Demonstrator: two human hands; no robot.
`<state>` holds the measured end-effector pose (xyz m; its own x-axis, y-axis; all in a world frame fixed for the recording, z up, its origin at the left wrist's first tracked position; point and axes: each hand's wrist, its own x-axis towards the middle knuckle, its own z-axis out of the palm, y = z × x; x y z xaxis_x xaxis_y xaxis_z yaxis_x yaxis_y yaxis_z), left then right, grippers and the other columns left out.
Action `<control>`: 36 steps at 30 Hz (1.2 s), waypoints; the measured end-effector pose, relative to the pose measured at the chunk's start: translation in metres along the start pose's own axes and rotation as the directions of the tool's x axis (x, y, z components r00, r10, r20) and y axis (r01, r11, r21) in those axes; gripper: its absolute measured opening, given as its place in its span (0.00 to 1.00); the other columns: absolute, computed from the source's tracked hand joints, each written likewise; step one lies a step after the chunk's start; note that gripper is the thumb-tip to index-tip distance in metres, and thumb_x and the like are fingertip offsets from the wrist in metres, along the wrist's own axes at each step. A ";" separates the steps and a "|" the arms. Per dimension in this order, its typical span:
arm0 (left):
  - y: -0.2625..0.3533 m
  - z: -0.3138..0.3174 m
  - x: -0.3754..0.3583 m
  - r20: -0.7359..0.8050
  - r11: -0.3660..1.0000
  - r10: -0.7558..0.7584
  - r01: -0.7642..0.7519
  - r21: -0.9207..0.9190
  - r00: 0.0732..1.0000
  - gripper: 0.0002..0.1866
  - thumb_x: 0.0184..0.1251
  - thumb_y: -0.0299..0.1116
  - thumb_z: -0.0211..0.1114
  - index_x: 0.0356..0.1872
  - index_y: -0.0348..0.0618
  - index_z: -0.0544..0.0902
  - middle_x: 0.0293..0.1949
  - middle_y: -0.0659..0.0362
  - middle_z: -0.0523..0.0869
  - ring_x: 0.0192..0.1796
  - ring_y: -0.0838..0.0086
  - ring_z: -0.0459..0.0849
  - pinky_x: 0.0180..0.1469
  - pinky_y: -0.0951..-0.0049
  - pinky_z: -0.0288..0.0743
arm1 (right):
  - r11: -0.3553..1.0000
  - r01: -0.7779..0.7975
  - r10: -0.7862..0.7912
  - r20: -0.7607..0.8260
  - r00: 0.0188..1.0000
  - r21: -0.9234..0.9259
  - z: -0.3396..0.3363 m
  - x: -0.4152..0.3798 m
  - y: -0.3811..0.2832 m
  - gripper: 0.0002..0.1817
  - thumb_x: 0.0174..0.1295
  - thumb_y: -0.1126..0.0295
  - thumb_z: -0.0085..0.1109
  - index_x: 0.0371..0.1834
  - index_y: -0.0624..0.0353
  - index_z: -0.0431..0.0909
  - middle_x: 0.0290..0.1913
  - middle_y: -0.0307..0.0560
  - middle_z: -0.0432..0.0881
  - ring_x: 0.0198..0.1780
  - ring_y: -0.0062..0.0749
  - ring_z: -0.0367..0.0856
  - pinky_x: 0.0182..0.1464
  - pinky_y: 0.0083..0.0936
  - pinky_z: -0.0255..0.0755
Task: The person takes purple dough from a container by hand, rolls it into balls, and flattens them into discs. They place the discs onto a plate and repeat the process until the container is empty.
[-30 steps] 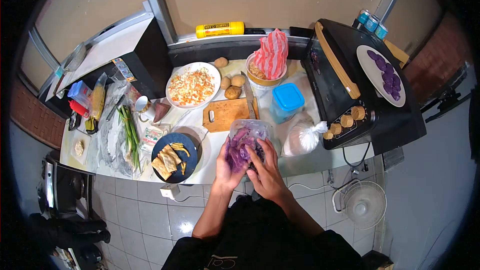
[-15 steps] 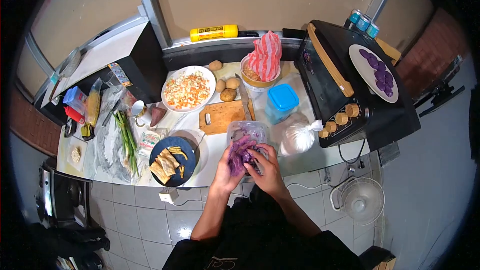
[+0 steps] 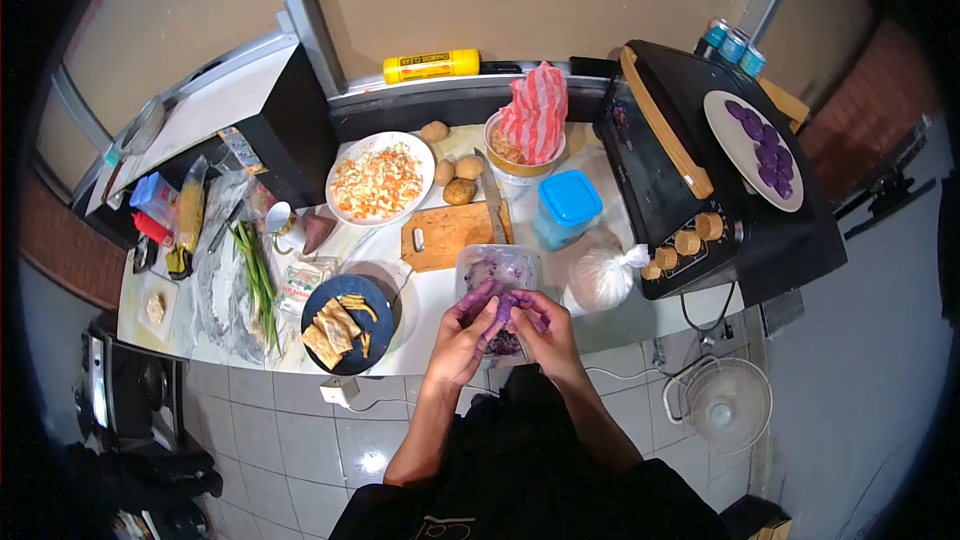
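Note:
Both hands meet over a clear plastic container [image 3: 523,258] at the counter's front edge, its walls smeared purple. Between my fingertips is a small lump of purple dough [image 3: 505,306], perhaps mashed purple yam. My left hand [image 3: 461,342] is closed around its left side, purple residue on the fingers. From the right, my right hand [image 3: 549,337] presses the lump with its thumb and fingers. Darker purple bits show in the container below the hands. On top of the black oven, an oval white plate [image 3: 738,152] carries several shaped purple pieces.
Behind the container lie a wooden cutting board [image 3: 440,240] and a knife [image 3: 492,202]. A blue-lidded tub [image 3: 569,200] and a tied white bag [image 3: 598,280] stand right, beside the oven [image 3: 655,140]. Leftward are a dark plate of wraps [image 3: 345,325] and a bowl of chopped vegetables [image 3: 378,180].
The larger purple mass in my hands has given way to a small lump at the fingertips. My hands have drawn closer together, and the fingers now pinch inward. The view has shifted slightly.

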<state>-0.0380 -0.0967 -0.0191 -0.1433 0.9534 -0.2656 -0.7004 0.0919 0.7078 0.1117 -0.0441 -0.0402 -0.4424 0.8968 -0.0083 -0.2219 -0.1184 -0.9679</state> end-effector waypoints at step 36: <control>-0.048 0.053 0.025 -0.209 0.995 0.104 -0.102 0.020 0.972 0.32 0.70 0.28 0.72 0.71 0.36 0.69 0.49 0.57 0.87 0.49 0.74 0.87 0.47 0.76 0.84 | 0.797 0.464 -0.242 0.499 0.832 -0.388 -0.086 0.060 -0.024 0.31 0.48 0.79 0.78 0.60 0.59 0.83 0.60 0.51 0.72 0.62 0.43 0.77 0.63 0.35 0.73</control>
<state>0.0287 -0.0623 -0.0250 -0.3583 0.8766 -0.3212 -0.6678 -0.0001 0.7444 0.1649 0.0492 -0.0392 -0.7482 0.5621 0.3524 -0.0450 0.4869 -0.8723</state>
